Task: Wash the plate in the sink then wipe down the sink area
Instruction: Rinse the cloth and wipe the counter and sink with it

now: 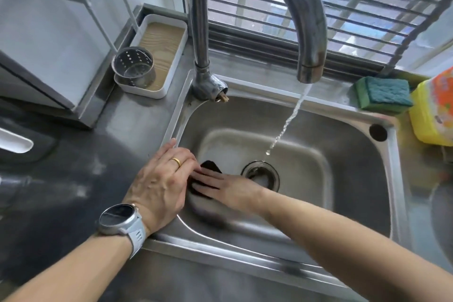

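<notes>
well, each piece in turn, from the plate outward.

plate: the plate (pixel 207 206) stands tilted against the left inner wall of the sink (pixel 343 179), blurred and grey, mostly covered by my two hands.
dark patch: a dark shape (pixel 210 167) shows just above my right fingers; i cannot tell whether it is a cloth, a scrubber or part of the plate.
right hand: my right hand (pixel 228 191) lies flat with fingers straight and close together, pressing on the plate's face; it pinches nothing that i can see.
left hand: my left hand (pixel 161 181) rests over the sink's left rim, fingers reaching down onto the plate's edge; whether they curl round it i cannot tell. a gold ring (pixel 176 161) sits on one finger, and a watch (pixel 120 219) with a pale strap on the wrist.
water: a thin stream (pixel 286 125) falls from the tap (pixel 259 7) toward the drain (pixel 261 175), to the right of my hands and apart from them.
far rim: a green sponge (pixel 383 94) lies at the back right, with a yellow bottle (pixel 434 115) just beside it.
left counter: a white tray (pixel 171 73) holds a perforated metal cup (pixel 133 66) on the dark counter (pixel 73 179).
behind: a barred window (pixel 367 7).
</notes>
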Demonstrator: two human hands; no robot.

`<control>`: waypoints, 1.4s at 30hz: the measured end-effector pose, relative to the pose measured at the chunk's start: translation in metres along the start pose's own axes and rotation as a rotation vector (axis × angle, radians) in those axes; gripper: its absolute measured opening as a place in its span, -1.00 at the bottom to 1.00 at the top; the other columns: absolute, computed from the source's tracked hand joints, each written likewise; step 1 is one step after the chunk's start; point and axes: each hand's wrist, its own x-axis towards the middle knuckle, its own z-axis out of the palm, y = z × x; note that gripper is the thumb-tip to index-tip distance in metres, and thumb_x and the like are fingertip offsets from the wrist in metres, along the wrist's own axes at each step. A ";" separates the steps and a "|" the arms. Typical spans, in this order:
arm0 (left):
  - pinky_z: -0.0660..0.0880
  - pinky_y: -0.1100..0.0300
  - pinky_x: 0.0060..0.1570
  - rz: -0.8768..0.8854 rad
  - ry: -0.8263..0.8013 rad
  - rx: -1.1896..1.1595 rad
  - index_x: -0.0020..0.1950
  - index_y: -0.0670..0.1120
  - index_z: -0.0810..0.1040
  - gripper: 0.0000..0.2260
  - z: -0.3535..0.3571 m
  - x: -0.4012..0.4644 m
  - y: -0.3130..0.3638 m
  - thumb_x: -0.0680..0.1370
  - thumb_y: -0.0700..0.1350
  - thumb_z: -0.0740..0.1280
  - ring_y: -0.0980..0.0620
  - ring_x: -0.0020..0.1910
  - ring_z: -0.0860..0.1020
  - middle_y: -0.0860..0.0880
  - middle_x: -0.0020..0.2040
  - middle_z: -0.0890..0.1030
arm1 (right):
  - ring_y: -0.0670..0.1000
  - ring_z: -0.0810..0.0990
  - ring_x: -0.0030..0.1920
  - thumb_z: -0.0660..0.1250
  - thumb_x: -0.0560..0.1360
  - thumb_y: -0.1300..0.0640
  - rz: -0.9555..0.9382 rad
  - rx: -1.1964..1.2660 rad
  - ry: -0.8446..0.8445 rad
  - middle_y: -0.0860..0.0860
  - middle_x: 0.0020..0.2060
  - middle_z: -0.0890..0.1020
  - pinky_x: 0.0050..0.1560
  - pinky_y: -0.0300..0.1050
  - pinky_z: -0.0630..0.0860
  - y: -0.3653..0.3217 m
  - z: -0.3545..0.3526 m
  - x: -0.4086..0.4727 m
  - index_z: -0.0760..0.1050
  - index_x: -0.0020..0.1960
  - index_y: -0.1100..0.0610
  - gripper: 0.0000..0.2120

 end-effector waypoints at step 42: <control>0.26 -0.09 0.50 0.039 0.022 0.063 -0.01 -0.17 0.69 -0.55 0.000 0.005 0.002 0.40 -0.29 0.01 -0.18 0.03 0.66 -0.12 -0.01 0.65 | 0.12 0.53 0.23 -0.10 0.51 -0.09 0.658 0.062 -0.529 0.05 0.13 0.63 0.10 -0.06 0.50 -0.057 -0.100 -0.236 0.61 0.08 0.11 -0.45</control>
